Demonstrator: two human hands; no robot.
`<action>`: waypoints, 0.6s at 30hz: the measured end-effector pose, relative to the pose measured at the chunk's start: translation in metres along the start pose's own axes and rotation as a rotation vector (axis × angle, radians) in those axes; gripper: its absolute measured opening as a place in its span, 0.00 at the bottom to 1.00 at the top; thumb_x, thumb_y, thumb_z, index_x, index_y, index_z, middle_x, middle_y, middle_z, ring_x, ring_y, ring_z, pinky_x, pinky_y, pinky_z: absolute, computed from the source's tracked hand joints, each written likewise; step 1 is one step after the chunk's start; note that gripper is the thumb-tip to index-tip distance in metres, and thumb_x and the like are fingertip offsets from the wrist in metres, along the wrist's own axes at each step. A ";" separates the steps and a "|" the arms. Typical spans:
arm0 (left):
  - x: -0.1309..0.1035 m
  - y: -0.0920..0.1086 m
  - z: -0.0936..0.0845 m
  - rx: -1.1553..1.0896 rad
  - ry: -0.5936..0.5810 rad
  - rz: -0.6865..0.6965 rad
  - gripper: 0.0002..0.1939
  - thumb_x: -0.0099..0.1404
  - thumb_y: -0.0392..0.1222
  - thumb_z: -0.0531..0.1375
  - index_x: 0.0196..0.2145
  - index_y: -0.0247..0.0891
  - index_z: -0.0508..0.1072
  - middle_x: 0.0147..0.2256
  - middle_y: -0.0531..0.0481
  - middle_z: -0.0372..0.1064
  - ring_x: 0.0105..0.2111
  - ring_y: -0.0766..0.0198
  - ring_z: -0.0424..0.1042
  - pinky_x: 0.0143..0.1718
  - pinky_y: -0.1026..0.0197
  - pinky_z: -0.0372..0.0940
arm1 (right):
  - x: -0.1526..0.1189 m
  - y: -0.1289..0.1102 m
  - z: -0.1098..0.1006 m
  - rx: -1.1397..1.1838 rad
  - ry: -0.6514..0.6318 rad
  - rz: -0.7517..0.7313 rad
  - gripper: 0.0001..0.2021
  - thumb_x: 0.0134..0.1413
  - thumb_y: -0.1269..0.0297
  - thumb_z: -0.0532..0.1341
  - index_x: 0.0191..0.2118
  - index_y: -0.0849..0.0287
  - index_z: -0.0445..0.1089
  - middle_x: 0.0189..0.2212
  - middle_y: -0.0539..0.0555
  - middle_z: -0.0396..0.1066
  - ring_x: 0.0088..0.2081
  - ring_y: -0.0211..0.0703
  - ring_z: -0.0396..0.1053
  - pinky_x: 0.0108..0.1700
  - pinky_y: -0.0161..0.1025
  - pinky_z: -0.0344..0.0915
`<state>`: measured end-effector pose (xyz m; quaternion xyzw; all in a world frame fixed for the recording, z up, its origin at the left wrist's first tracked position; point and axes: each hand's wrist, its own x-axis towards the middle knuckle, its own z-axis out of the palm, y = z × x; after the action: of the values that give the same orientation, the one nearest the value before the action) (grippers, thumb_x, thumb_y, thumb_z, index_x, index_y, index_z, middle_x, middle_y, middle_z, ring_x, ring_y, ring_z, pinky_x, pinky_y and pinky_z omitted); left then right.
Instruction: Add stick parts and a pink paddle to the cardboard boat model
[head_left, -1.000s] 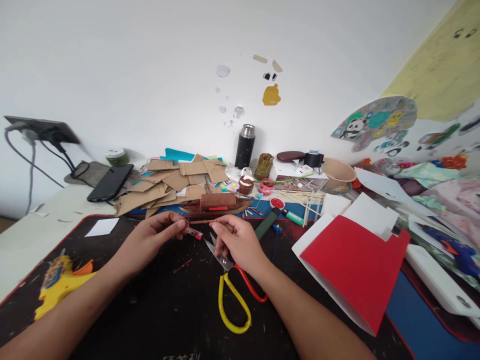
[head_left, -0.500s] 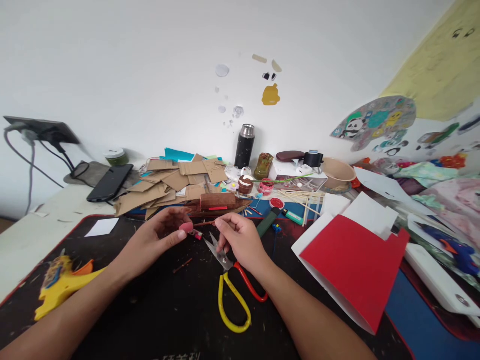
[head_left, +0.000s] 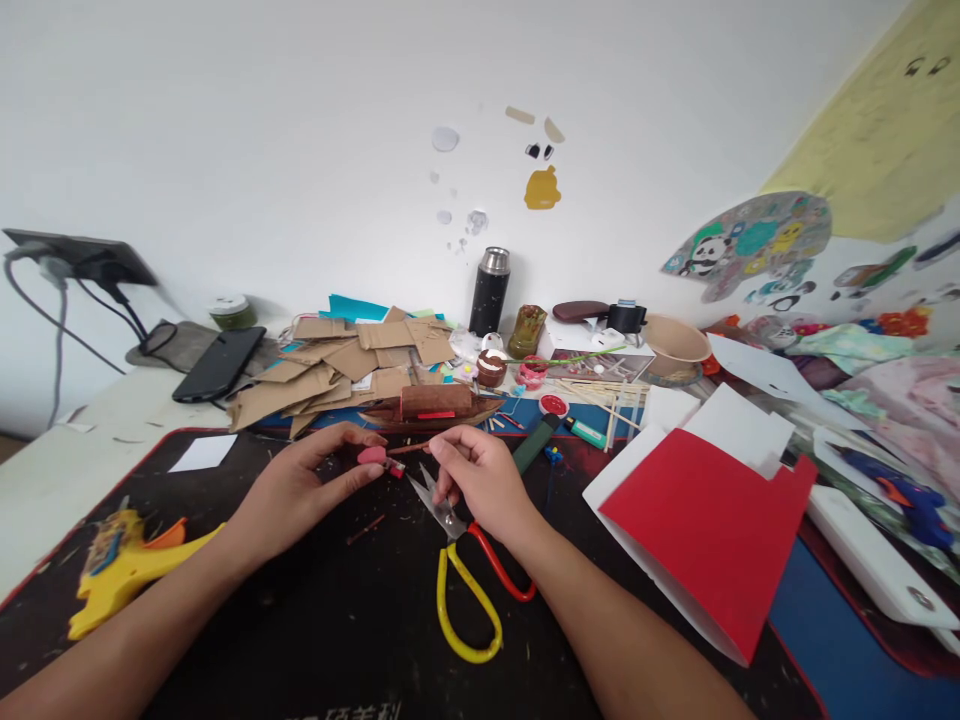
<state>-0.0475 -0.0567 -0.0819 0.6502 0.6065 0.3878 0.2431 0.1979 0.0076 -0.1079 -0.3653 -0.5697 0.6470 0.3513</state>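
Note:
My left hand (head_left: pixel 300 490) pinches a small pink rounded piece (head_left: pixel 372 455) between thumb and fingers. In my right hand (head_left: pixel 480 480), thumb and fingertips are closed on a thin brown stick (head_left: pixel 409 449), whose far end points at the pink piece; whether the two touch I cannot tell. Just below the stick lies a small red object (head_left: pixel 397 469) with a pale end. Scissors (head_left: pixel 451 524) with one yellow and one red handle rest on the black mat, blades slightly apart, partly under my right hand. Behind both hands sits a brown boat-shaped model (head_left: pixel 437 402).
A yellow glue gun (head_left: pixel 124 570) lies at the left by my forearm. Cardboard scraps (head_left: pixel 330 370) are heaped behind, beside a black flask (head_left: pixel 490 292). Red card (head_left: pixel 709 520) covers the right side. A phone (head_left: pixel 220 364) lies at the left back.
Very little differs. My left fingers have shifted slightly around the pink piece; my right hand and the stick stay in about the same place.

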 end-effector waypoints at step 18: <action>0.001 -0.005 0.002 -0.004 -0.012 0.002 0.31 0.64 0.78 0.69 0.42 0.47 0.86 0.42 0.45 0.87 0.43 0.46 0.85 0.52 0.49 0.80 | 0.000 0.002 0.000 0.014 -0.004 0.018 0.21 0.67 0.40 0.69 0.43 0.56 0.77 0.18 0.44 0.73 0.21 0.39 0.72 0.25 0.33 0.65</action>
<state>-0.0489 -0.0552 -0.0863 0.6526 0.6036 0.3853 0.2475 0.1979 0.0079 -0.1097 -0.3668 -0.5626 0.6547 0.3468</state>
